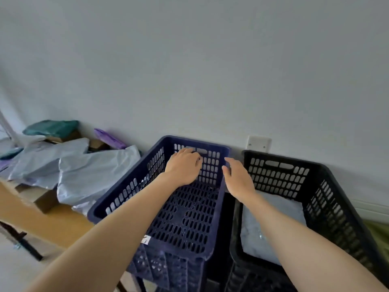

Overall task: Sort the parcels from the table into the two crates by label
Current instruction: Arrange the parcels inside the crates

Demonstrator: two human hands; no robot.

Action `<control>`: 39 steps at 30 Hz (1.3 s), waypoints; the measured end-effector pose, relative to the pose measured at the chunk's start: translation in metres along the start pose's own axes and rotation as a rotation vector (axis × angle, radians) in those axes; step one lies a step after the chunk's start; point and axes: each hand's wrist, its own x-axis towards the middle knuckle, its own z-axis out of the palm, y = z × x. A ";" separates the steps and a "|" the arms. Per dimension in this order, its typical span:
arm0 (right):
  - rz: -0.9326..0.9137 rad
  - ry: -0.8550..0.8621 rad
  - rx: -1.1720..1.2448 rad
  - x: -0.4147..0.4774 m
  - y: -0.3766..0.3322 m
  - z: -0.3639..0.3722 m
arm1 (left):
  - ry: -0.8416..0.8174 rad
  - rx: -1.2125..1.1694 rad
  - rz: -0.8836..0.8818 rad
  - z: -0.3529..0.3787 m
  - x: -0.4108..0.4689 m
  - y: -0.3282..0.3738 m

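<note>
Parcels (pixel 80 171) lie heaped on the surface (pixel 52 222) to our left, and one grey parcel (pixel 290 209) sits in the black crate (pixel 336 207). Our left hand (pixel 184 167) and right hand (pixel 237 178) hover empty with loose fingers over the blue crate (pixel 130 186); whether the left one touches its far wall, we cannot tell. No labels show, so a missort is the risk, and the slick heap may slide. A pale wall (pixel 210 60) with a socket plate (pixel 259 143) stands behind.

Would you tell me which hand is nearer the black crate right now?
Right. The right hand is at the blue crate's right rim, just beside the black crate; the left hand is farther left, over the blue crate's far wall.
</note>
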 end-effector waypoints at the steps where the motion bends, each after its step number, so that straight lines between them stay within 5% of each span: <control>1: -0.022 -0.013 0.006 -0.002 -0.013 0.007 | 0.007 0.006 -0.024 -0.007 -0.010 -0.012; 22: -0.321 -0.307 0.055 0.000 -0.221 0.163 | 0.095 0.090 -0.473 -0.076 -0.165 -0.256; 39: -0.212 -0.411 0.030 0.146 -0.317 0.326 | -0.019 0.118 -0.479 -0.081 -0.082 -0.478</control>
